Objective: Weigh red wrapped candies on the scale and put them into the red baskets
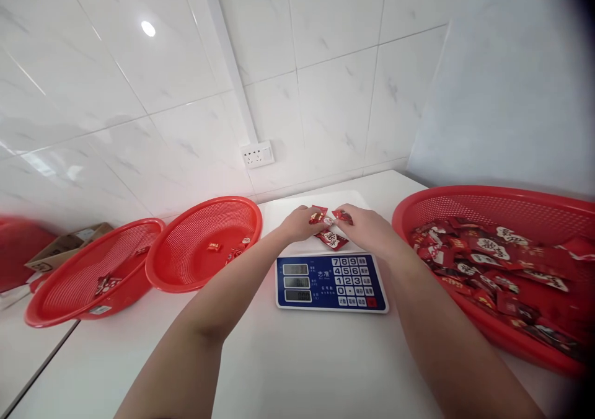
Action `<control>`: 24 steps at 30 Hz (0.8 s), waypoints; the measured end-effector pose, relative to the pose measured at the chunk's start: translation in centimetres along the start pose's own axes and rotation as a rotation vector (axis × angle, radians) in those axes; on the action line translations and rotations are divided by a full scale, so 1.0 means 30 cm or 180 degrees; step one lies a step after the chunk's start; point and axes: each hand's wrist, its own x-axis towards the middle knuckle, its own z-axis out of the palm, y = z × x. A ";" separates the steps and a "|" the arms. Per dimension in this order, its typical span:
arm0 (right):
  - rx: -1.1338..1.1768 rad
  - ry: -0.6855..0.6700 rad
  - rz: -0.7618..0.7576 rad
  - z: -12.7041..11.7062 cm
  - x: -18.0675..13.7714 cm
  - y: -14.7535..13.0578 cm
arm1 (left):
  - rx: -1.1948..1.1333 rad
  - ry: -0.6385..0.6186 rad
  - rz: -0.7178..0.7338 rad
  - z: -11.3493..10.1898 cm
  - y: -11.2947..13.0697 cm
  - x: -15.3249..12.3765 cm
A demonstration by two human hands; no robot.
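Note:
Both of my hands are over the white pan of an electronic scale with a blue keypad panel. My left hand pinches a small red candy packet. Facing it, my right hand is closed on another red packet. One more red packet lies on the pan just below the two hands. Several packets sit bunched between my fingertips.
A large red basket full of red packets stands at the right. Two red mesh baskets with a few packets stand at the left, beside a cardboard box. A wall socket is on the tiled wall.

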 end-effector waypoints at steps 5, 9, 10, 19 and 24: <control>0.0020 -0.0052 -0.0111 0.008 0.003 0.001 | -0.0279 0.0286 -0.0130 -0.011 -0.023 -0.018; 0.0046 -0.0062 -0.0125 0.004 0.001 -0.003 | -0.0574 0.0531 -0.0241 -0.025 -0.061 -0.053; 0.0046 -0.0056 -0.0115 0.003 0.001 -0.003 | -0.0639 0.0590 -0.0270 -0.031 -0.071 -0.063; 0.0012 -0.0089 -0.0019 -0.003 -0.001 0.000 | -0.0903 0.1070 -0.0691 -0.163 -0.170 -0.205; 0.0128 -0.0014 -0.0058 -0.003 -0.004 -0.004 | -0.0365 0.1481 -0.1075 -0.284 -0.274 -0.323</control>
